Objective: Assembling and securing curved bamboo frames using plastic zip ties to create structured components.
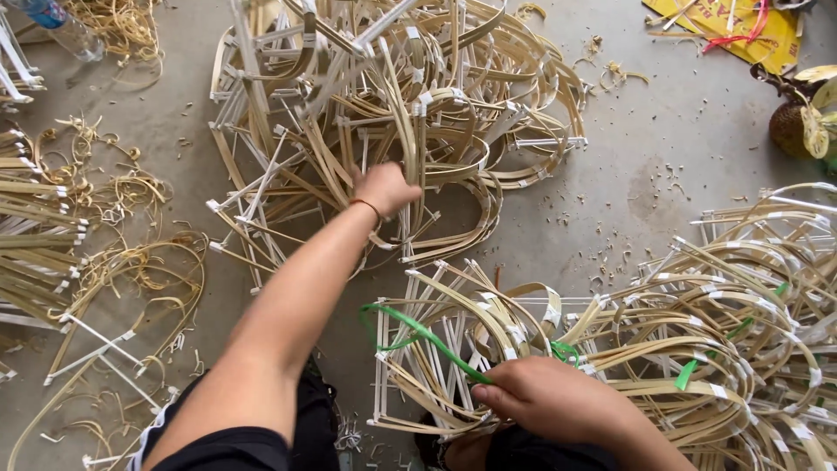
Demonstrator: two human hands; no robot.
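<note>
A grey concrete floor (645, 187), strewn with small shavings, bears a large tangled heap of pale bent bamboo-strip frames (392, 105) at top centre, another such pile (741, 331) at right, flat bundles of strips (35, 235) at left, a yellow printed sheet (767, 39) and a clear plastic bottle (61, 26).

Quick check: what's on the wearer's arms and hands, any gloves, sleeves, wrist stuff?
No gloves. Both hands, the left hand and the right hand, are bare, and both forearms are uncovered with no sleeves in view. A thin reddish-orange band circles the left wrist. No rings or watch visible.
</note>
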